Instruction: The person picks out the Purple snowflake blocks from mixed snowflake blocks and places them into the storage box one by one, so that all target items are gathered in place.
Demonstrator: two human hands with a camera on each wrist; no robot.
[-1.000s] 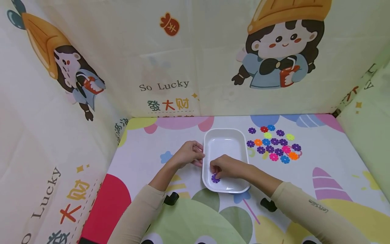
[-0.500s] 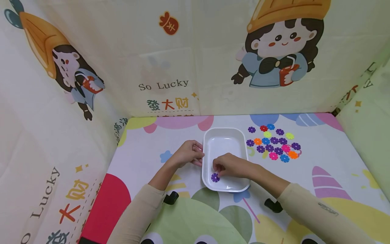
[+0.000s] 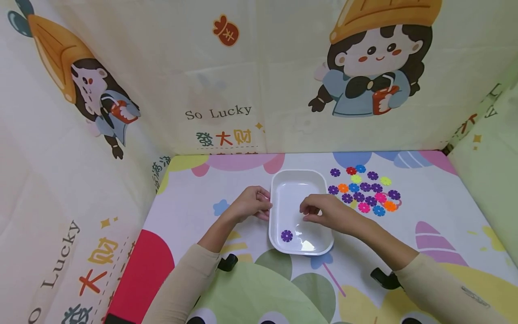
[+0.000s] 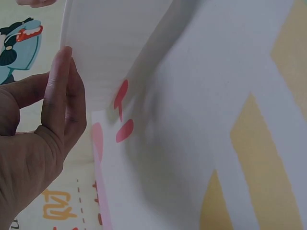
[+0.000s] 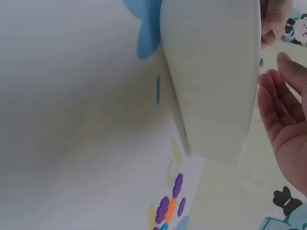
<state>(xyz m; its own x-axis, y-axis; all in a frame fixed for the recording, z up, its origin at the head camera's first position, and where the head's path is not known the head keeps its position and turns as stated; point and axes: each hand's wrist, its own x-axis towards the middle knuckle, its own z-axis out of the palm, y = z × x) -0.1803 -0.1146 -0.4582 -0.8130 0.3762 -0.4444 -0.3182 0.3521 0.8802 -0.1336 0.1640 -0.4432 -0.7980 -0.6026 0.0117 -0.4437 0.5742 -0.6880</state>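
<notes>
A white rectangular tray [image 3: 297, 189] stands on the patterned table cover. Inside, near its front left corner, lies one purple notched plastic disc [image 3: 286, 236], flower-like in outline. My left hand [image 3: 251, 204] is at the tray's left side, fingertips right at the rim. In the left wrist view its fingers [image 4: 56, 98] look fairly straight against the tray's outer wall [image 4: 105, 57]. Over the tray's right half hovers my right hand [image 3: 323, 211], loosely bent and apart from the disc. The right wrist view shows its thumb spread from the fingers [image 5: 276, 103], with nothing between them.
Several more notched discs [image 3: 365, 187] in purple, blue, orange, pink, red and yellow lie spread flat to the right of the tray. A printed cloth wall [image 3: 283, 90] rises behind the table, with side walls at left and right.
My right hand has let go of the purple disc in the tray and moved right and slightly back, its fingers opening. My left hand has stayed at the tray's side.
</notes>
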